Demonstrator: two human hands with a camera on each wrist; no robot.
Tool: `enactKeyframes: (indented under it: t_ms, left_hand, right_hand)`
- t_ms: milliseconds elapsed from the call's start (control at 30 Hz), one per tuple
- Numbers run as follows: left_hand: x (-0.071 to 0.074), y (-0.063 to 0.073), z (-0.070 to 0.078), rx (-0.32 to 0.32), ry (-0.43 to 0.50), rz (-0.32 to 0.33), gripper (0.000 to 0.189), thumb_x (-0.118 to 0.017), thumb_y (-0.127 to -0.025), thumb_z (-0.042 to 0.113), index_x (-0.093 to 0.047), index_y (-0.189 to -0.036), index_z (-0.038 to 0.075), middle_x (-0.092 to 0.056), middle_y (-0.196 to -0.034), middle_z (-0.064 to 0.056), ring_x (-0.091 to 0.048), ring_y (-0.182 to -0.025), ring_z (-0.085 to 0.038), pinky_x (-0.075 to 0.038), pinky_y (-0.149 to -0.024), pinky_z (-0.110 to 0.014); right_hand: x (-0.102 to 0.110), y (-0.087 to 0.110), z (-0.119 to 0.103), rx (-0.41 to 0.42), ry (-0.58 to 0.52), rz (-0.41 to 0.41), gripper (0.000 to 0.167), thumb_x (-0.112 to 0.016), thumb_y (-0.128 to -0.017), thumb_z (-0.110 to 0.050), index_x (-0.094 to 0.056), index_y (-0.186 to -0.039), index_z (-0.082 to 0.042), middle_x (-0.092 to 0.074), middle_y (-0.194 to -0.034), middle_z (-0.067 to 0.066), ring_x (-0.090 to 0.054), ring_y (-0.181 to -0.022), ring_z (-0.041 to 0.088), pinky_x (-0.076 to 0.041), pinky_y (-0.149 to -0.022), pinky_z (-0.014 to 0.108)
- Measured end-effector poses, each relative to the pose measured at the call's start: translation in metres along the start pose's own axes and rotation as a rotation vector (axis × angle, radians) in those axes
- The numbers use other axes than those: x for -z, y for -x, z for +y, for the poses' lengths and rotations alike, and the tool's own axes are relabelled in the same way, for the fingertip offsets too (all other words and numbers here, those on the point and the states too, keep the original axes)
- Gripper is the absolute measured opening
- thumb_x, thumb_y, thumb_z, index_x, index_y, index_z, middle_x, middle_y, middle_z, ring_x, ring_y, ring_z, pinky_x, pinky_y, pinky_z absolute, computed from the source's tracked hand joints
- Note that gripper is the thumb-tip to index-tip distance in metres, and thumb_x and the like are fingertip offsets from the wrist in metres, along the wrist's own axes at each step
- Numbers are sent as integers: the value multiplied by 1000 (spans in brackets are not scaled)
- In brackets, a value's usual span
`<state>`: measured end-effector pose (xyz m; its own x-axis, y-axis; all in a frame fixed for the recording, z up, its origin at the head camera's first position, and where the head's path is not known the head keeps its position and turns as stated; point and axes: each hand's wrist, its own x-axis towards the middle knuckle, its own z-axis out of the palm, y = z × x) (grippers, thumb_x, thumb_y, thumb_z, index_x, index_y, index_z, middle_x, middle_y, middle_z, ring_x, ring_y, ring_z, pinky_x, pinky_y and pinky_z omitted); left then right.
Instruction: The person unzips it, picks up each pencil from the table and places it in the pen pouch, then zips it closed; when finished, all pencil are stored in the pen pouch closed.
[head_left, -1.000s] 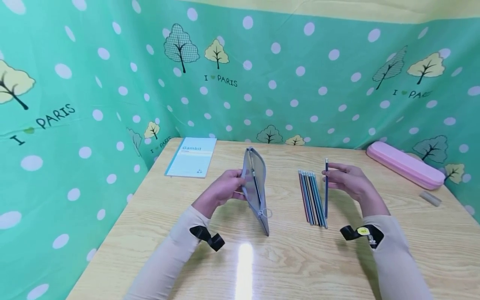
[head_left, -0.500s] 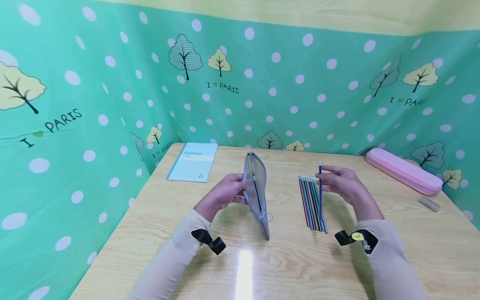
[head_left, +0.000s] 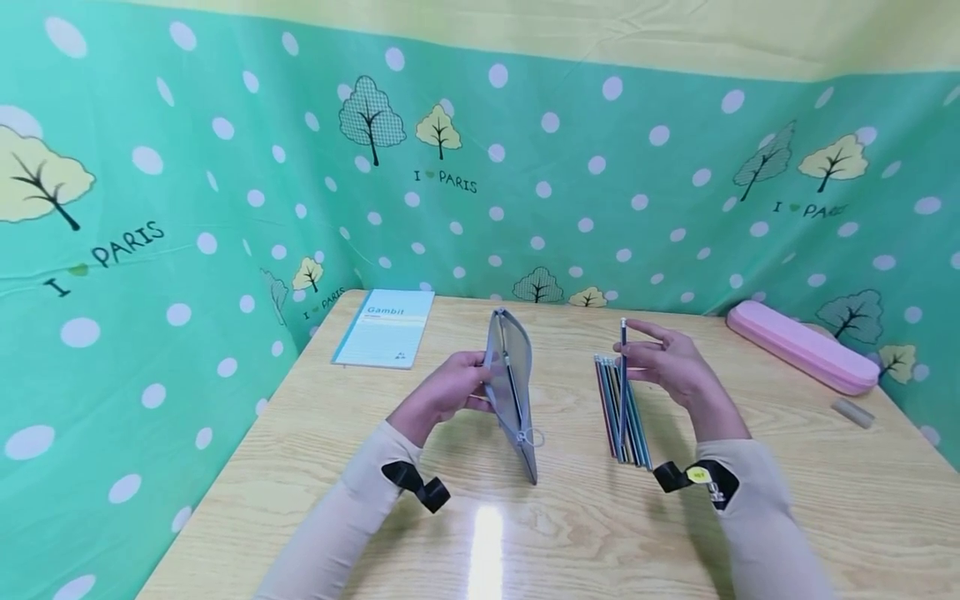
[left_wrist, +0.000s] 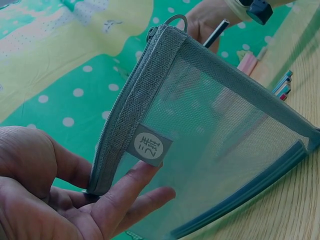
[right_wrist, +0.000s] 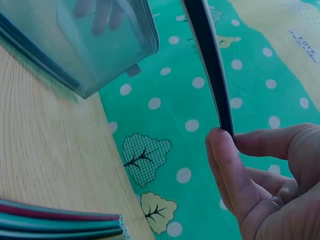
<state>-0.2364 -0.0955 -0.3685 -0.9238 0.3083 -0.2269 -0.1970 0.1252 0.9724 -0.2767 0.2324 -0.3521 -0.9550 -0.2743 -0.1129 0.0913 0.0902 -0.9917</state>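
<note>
My left hand (head_left: 452, 385) grips a grey mesh zip pencil pouch (left_wrist: 220, 115) by its edge, holding it upright over the table with its zip side parted. Inside the pouch show pencils (head_left: 513, 387), seen dark through the opening. A dark blue pencil (right_wrist: 212, 65) is pinched near its eraser end between the thumb and fingers of my right hand (head_left: 663, 362). It points down toward me, overlapping a row of several pencils (head_left: 606, 408) on the table in the head view. In the right wrist view the row's ends (right_wrist: 65, 222) show at the lower left.
A pale blue notebook (head_left: 386, 329) lies at the back left of the wooden table (head_left: 570, 533). At the right stand a pink pencil case (head_left: 802, 346) and a small grey block (head_left: 852, 412). A green dotted curtain (head_left: 540, 167) hangs behind and along the left side.
My right hand has carried the dark blue pencil leftward, from the right side of the row to over it. The left hand and the pouch have stayed nearly still.
</note>
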Motion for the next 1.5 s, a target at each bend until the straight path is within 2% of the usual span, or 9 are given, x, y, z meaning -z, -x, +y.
enactKeyframes:
  t_ms: [333, 533, 700, 867, 1167, 1267, 1400, 1500]
  left_hand:
    - [2, 0, -6, 18, 14, -1, 39, -45, -105, 6, -52, -138, -12, -59, -134, -36, -70, -112, -42, -64, -86, -43]
    - [3, 1, -9, 8, 18, 1, 39, -45, -105, 6, -52, -137, -14, -59, -132, -37, -70, -110, -41, -65, -84, -43]
    - [3, 2, -10, 0, 20, -9, 39, -46, -105, 7, -53, -136, -14, -59, -132, -37, -71, -109, -41, -65, -84, -43]
    - [1, 1, -9, 6, 19, -15, 40, -45, -104, 6, -52, -138, -13, -59, -132, -38, -70, -110, -41, -64, -85, -44]
    - [-1, -1, -6, 6, 16, -11, 39, -44, -103, 4, -54, -137, -13, -61, -130, -36, -72, -105, -36, -65, -83, -42]
    - [-2, -2, -5, 3, 13, -14, 40, -44, -102, 3, -53, -138, -12, -62, -128, -34, -72, -103, -34, -65, -83, -42]
    - [-2, -2, -4, -1, 10, -13, 43, -43, -102, 3, -52, -141, -11, -62, -130, -35, -72, -107, -38, -65, -85, -44]
    - [-1, -1, -3, 2, 10, -12, 44, -41, -102, 2, -51, -142, -11, -60, -133, -36, -71, -109, -40, -64, -86, -45]
  right_hand:
    - [-17, -2, -4, 38, -17, -8, 69, -57, -102, 0, -22, -161, 4, -73, -105, -5, -73, -90, 6, -62, -78, 21]
    - [-27, -3, -6, 54, -6, -6, 67, -57, -102, 0, -25, -160, 4, -73, -108, -1, -72, -91, 5, -62, -80, 22]
    - [-37, -6, -9, 69, -41, -19, 64, -56, -103, 0, -27, -160, 5, -75, -106, -2, -74, -89, 6, -62, -79, 22]
    - [-48, -10, -12, 83, -37, -22, 62, -56, -103, 0, -30, -159, 5, -75, -105, -2, -74, -88, 7, -63, -79, 22]
    - [-66, -17, -20, 87, -37, -46, 61, -57, -102, -1, -33, -159, 2, -75, -112, 6, -74, -89, 10, -63, -83, 25]
    - [-71, -20, -23, 91, -59, -60, 61, -56, -102, 1, -33, -159, 2, -76, -108, 5, -74, -88, 10, -63, -82, 26]
    - [-78, -23, -27, 98, -77, -82, 61, -56, -101, 4, -33, -158, 3, -75, -102, -1, -74, -87, 11, -63, -80, 25]
    - [-83, -25, -29, 94, -69, -93, 62, -55, -101, 5, -33, -158, 4, -75, -105, 2, -74, -87, 11, -63, -79, 24]
